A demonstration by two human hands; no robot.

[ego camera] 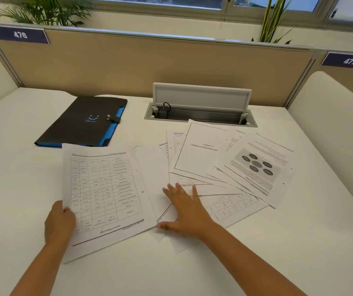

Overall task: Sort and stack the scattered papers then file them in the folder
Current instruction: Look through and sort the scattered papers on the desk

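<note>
Several printed papers lie fanned across the white desk (192,274). My left hand (59,223) grips the left edge of a table-printed sheet (105,195), which lies upside down to me. My right hand (187,210) rests flat, fingers spread, on overlapping sheets in the middle. Further right lie a chapter title page (201,154) and a page with a dark diagram (256,165). A black folder with blue edging (81,122) lies closed at the back left, its snap strap fastened.
An open cable box (201,114) with a raised grey lid and a plug sits in the desk behind the papers. A beige partition (128,65) closes the back. White curved dividers stand at both sides.
</note>
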